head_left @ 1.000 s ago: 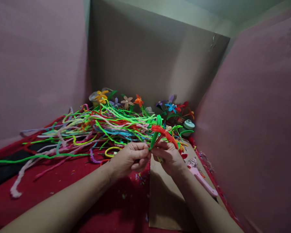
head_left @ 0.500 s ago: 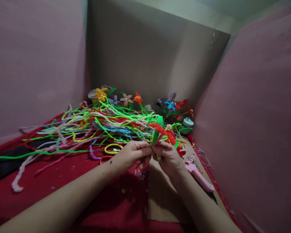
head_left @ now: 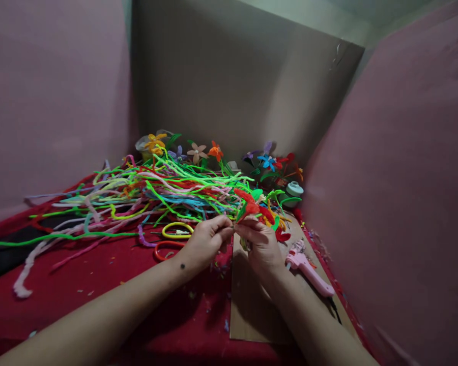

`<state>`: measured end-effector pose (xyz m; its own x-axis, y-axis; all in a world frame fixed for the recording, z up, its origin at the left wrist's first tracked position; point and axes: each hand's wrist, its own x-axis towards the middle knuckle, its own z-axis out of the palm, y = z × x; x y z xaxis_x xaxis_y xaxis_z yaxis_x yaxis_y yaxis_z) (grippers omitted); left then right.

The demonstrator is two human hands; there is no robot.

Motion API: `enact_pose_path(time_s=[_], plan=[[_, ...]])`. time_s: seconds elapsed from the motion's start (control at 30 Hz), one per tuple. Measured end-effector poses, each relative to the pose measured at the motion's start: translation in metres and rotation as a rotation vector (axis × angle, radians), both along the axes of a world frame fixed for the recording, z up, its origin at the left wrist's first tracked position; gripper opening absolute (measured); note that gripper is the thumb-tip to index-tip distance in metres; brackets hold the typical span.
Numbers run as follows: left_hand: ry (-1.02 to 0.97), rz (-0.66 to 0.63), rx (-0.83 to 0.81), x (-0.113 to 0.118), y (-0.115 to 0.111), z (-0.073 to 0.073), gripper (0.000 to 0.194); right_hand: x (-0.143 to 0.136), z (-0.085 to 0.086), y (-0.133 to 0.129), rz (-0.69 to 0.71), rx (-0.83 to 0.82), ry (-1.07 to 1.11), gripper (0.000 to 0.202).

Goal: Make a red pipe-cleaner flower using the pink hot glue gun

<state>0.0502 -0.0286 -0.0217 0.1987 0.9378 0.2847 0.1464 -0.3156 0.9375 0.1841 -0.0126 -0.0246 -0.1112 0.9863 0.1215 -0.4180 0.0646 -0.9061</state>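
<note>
Between my hands is a red pipe-cleaner flower [head_left: 251, 206] with green leaves, tilted up over the cardboard. My right hand [head_left: 258, 240] pinches it near its base, fingers closed. Right beside it, my left hand [head_left: 214, 236] is closed too, with thumb and fingertips pinched at the lower end of the stem; the thin part between the fingertips is too small to see well. Behind the hands spreads a pile of colourful pipe cleaners [head_left: 183, 190]. Yellow-handled scissors [head_left: 177, 230] and a red-handled pair [head_left: 168, 250] lie near my left hand.
A cardboard sheet [head_left: 252, 315] lies on the red cloth [head_left: 137, 315] under my right hand. On its right side rests a pink glue gun [head_left: 309, 273]. Finished flowers [head_left: 196, 152] stand at the back, by a pale round jar [head_left: 294, 189]. Pink walls [head_left: 397, 203] enclose both sides.
My left hand has shifted slightly left and up along with the view. The flower has turned a little in my right hand, and the red scissor handle shows more fully.
</note>
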Motion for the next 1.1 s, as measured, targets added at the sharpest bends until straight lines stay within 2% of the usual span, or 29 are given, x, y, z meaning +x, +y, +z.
enact_pose_path(time_s=[0.1, 0.23, 0.37, 0.57, 0.8, 0.87, 0.93, 1.0, 1.1], plan=[[-0.187, -0.073, -0.156, 0.003, 0.001, 0.003, 0.022, -0.002, 0.003, -0.001, -0.011, -0.005, 0.03, 0.012], [-0.304, -0.09, -0.202, 0.003, 0.002, 0.001, 0.024, -0.005, 0.005, -0.002, -0.016, -0.032, 0.051, 0.01], [-0.359, -0.141, -0.255, 0.0, 0.004, -0.003, 0.022, -0.002, 0.008, -0.002, 0.047, -0.051, 0.049, 0.01], [-0.519, -0.281, -0.37, -0.002, 0.003, 0.001, 0.023, 0.009, 0.008, 0.004, 0.142, 0.056, -0.037, 0.012], [-0.662, -0.57, -0.498, -0.005, 0.001, -0.003, 0.017, 0.011, 0.011, 0.001, 0.276, 0.047, -0.023, 0.015], [-0.652, -0.663, -0.544, -0.007, 0.001, -0.005, 0.02, 0.01, 0.011, -0.001, 0.34, 0.06, -0.031, 0.013], [-0.606, -0.705, -0.568, -0.009, 0.002, -0.005, 0.019, 0.01, 0.009, -0.003, 0.347, 0.094, -0.03, 0.009], [-0.522, -0.623, -0.518, -0.008, 0.003, -0.002, 0.021, 0.008, 0.004, -0.003, 0.25, 0.127, -0.026, 0.008], [-0.273, -0.272, -0.247, -0.006, 0.001, 0.001, 0.025, 0.005, -0.003, -0.002, 0.047, 0.158, -0.06, 0.008]])
